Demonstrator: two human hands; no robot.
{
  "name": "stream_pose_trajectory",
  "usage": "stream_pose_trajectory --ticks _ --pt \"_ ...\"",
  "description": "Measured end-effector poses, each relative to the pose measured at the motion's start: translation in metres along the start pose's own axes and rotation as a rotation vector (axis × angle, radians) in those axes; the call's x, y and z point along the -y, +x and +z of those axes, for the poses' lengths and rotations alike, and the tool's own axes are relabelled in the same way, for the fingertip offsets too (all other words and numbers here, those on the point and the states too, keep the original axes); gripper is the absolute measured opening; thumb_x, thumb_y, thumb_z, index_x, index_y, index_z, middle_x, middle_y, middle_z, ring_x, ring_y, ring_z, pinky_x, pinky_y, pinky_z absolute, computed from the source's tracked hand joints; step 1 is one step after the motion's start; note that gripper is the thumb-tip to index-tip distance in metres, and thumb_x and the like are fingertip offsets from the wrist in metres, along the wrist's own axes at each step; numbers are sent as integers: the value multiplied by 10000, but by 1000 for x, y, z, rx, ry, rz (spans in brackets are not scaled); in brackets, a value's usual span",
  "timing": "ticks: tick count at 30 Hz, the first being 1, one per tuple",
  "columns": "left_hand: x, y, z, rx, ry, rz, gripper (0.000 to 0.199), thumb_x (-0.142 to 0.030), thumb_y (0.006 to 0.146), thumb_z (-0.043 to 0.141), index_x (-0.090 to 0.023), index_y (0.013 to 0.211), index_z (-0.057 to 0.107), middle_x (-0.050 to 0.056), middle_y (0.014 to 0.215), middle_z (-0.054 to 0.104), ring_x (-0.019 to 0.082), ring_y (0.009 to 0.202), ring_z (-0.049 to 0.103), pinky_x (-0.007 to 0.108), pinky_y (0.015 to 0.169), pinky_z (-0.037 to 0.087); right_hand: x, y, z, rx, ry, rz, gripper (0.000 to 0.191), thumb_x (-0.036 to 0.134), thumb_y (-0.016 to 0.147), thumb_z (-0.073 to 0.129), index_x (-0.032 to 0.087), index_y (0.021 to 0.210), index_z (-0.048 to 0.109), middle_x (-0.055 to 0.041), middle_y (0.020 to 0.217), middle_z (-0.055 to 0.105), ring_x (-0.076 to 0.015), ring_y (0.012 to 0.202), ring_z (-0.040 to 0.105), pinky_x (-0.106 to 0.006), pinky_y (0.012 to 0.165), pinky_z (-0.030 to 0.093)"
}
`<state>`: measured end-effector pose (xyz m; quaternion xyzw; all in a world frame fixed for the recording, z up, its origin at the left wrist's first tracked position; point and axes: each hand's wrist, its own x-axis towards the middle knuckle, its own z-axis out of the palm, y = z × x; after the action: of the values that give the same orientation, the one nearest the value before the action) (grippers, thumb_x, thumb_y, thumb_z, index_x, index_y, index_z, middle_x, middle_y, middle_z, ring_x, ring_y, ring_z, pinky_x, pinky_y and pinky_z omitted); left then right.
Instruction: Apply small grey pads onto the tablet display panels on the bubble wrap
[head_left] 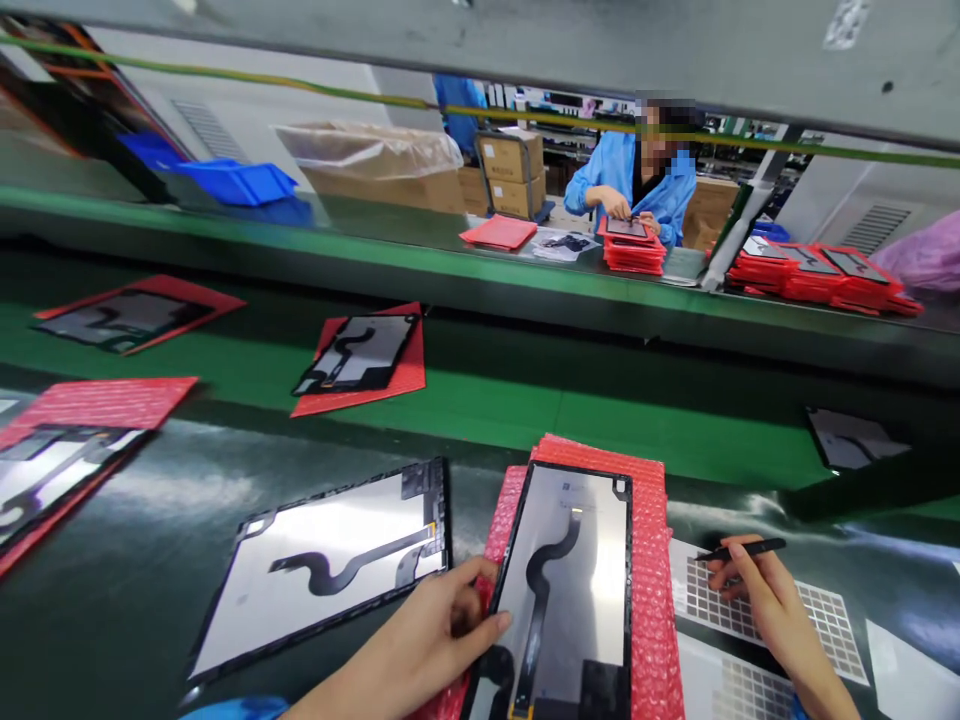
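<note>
My left hand (450, 620) grips the left edge of a display panel (577, 580), thumb on top, fingers closed at its side. This panel shows a silvery back and a curved black flex cable, and rests on a stack of red bubble-wrap sheets (652, 560). To the right, my right hand (754, 585) is closed around black tweezers (761, 547), their tip over a white sheet of small grey squares (840, 620). A second panel (337, 560) with a similar cable lies left of my left hand on the dark bench.
Green belt (495, 400) beyond the bench carries panels on red sheets (409, 375). Another panel (34, 480) sits at far left. Across it, a person in blue (600, 175) handles a panel on a red stack (634, 255). A grey beam (450, 40) crosses overhead.
</note>
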<state>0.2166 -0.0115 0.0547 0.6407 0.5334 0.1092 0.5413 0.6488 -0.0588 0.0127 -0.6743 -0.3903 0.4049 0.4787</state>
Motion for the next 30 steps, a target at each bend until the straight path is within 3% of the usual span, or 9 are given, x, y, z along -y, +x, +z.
stream_pose_trajectory --ticks 5,7,9,12,14,18,22,26,30 --pt "-13 2 -5 -283 209 123 287 -465 953 673 -231 1108 615 -84 610 516 155 527 492 270 550 315 8 -2 -4 -26 92 42 594 761 850 812 201 1014 701 -111 798 796 -294 691 769 -369 602 630" --pt "-22 -2 -3 -324 256 239 234 -446 1003 646 -237 1108 634 -76 611 529 158 516 523 272 544 345 14 -5 0 -7 154 32 509 688 890 823 205 1006 712 -112 803 799 -283 674 764 -354 580 615" --pt "-37 -6 5 -249 308 408 155 -371 1037 610 -239 1106 652 -37 687 629 170 581 616 271 580 434 22 -9 11 63 217 10 428 627 955 786 210 1021 714 -103 795 793 -268 642 748 -341 545 592" --pt "-63 -5 32 -70 471 581 182 -309 1012 663 -218 1169 679 80 1050 777 263 944 756 347 824 600 36 -11 38 211 305 -2 356 573 1034 711 217 1039 696 -90 760 778 -248 608 728 -325 528 571" --pt "-78 3 54 47 637 547 389 -368 983 726 -164 1308 661 166 1216 752 361 1084 742 464 887 642 45 -9 56 287 325 5 338 557 1052 699 220 1040 676 -83 747 777 -232 596 728 -304 533 566" --pt "-88 22 87 154 870 391 891 -555 940 746 -53 1605 429 277 1260 690 470 1042 728 581 734 671 55 -1 82 332 328 -7 359 571 1047 711 219 1002 658 -67 740 770 -211 591 738 -257 504 553" --pt "-89 28 87 230 866 347 954 -545 956 737 -84 1678 317 278 1354 639 468 1116 711 597 796 676 55 1 89 331 332 -21 361 562 1054 712 219 960 655 -54 749 761 -195 619 745 -232 501 553" --pt "-97 26 75 338 863 323 908 -522 1004 708 -110 1697 292 289 1482 568 474 1264 654 598 897 666 53 -2 90 329 331 -20 354 557 1066 697 218 969 668 -46 747 761 -182 625 740 -226 526 565" --pt "-100 28 71 364 845 302 939 -539 990 716 -100 1701 289 289 1507 549 478 1285 639 600 903 669 52 -3 90 345 323 -22 347 552 1079 675 219 980 665 -42 755 770 -169 588 724 -226 530 564"
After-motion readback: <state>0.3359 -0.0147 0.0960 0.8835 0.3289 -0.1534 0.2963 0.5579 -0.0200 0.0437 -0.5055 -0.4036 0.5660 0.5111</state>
